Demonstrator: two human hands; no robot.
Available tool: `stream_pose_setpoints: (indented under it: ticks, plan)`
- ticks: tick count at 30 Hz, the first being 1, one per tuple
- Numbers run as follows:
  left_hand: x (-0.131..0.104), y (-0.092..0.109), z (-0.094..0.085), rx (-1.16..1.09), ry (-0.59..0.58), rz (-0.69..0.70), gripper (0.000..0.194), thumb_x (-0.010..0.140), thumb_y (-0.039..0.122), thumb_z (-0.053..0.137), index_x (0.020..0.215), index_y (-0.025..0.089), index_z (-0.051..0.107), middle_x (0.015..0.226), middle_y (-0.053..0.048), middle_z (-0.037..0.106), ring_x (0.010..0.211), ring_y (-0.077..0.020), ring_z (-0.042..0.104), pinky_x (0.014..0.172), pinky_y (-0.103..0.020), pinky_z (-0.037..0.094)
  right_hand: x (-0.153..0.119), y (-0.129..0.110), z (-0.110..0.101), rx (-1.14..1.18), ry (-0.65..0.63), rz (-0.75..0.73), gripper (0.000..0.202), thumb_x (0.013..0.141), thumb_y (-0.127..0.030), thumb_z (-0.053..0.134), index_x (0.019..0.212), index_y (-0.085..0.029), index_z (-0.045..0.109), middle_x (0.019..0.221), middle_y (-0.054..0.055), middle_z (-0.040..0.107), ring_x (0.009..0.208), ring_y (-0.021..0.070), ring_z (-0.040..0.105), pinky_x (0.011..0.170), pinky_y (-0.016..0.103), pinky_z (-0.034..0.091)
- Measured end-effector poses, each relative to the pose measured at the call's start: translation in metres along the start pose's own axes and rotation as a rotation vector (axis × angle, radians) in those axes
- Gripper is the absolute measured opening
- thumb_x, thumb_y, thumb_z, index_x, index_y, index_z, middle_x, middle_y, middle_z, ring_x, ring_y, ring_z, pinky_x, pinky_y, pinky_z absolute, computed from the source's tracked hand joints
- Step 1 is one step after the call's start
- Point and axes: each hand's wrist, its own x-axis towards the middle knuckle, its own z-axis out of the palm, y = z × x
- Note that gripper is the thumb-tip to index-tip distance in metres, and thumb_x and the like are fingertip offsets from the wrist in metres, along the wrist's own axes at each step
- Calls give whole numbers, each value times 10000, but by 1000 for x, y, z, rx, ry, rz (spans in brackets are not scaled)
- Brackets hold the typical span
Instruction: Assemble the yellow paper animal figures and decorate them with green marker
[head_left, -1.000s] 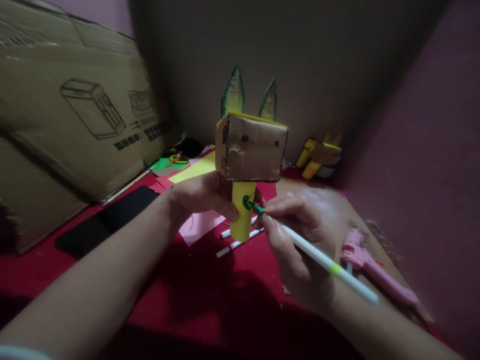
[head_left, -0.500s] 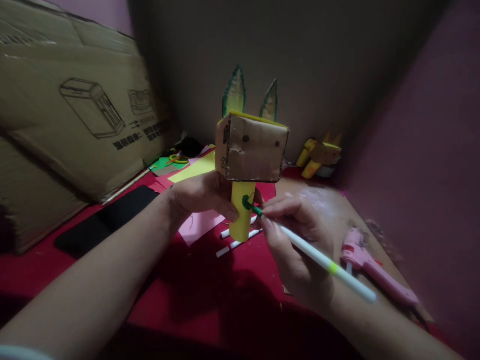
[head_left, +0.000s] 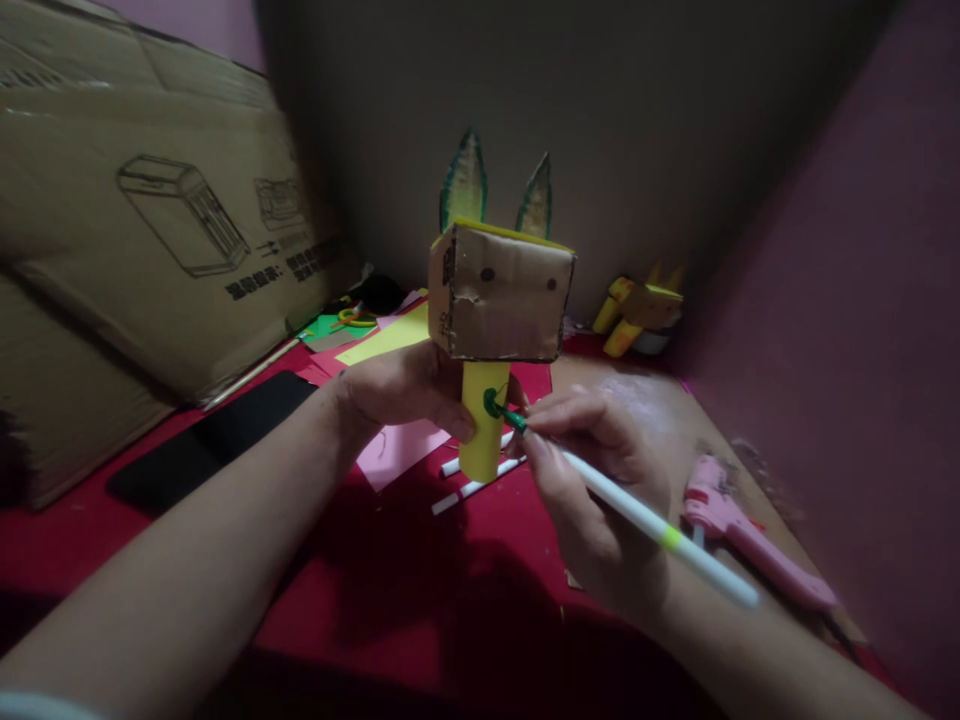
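Upright in front of me is a cardboard animal figure (head_left: 510,295), with a boxy head, two dot eyes, two green-edged ears and a yellow tube body (head_left: 478,450). My left hand (head_left: 412,395) grips the tube from the left, thumb on its side; some fingers are hidden behind it. Between the thumb and fingers of my right hand (head_left: 592,470) is a white marker (head_left: 637,515) with a green tip and a yellow band. The tip touches a dark green patch (head_left: 492,403) on the tube, inside a thin drawn outline.
A pink glue gun (head_left: 750,535) lies on the cardboard sheet at right. Behind it stands a second, similar figure (head_left: 641,310). White sticks (head_left: 454,503), pink paper (head_left: 397,455), a black flat device (head_left: 217,435) and scissors (head_left: 356,318) lie on the red table. A large carton (head_left: 150,330) leans at left.
The figure's head and ears have shifted slightly left. The marker's rear end has moved a little right and down, its tip staying at the green patch.
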Motion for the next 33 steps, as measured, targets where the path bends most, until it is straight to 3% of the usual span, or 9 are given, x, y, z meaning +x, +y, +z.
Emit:
stream_pose_setpoints:
  ticks: [7, 14, 19, 23, 33]
  plan:
    - [0, 0, 0, 20, 0, -19, 293, 593, 46, 803, 868, 145, 791, 840, -62, 790, 753, -175, 717, 721, -248, 576, 1, 2, 1, 24, -10, 32, 102, 829, -132, 602, 805, -226, 569, 735, -16, 569, 675, 133, 579, 536, 261, 442]
    - [0, -2, -2, 42, 46, -10, 393, 548, 60, 839, 924, 163, 788, 870, -67, 787, 748, -192, 714, 744, -285, 580, -3, 4, -2, 16, 2, 18, 119, 809, -108, 587, 802, -226, 575, 799, -4, 584, 706, 135, 554, 595, 284, 450]
    - [-1, -2, -2, 60, 56, -17, 313, 565, 86, 851, 861, 163, 788, 804, -47, 771, 789, -207, 718, 752, -282, 576, -1, 3, -1, -9, 9, 7, 124, 791, -106, 581, 778, -229, 564, 763, -7, 572, 699, 145, 556, 576, 287, 446]
    - [-1, -2, -4, 67, 48, -18, 388, 570, 54, 833, 937, 168, 782, 813, -41, 766, 832, -221, 719, 787, -303, 574, 1, 4, -2, -9, 9, -4, 121, 787, -104, 587, 776, -223, 570, 762, -1, 567, 701, 146, 550, 554, 285, 432]
    - [-1, 0, -1, 71, 51, -16, 303, 563, 66, 821, 845, 169, 784, 811, -44, 771, 790, -208, 715, 771, -298, 581, -1, 2, 0, 49, 0, 12, 129, 799, -100, 581, 775, -226, 566, 757, -12, 556, 688, 131, 543, 526, 261, 414]
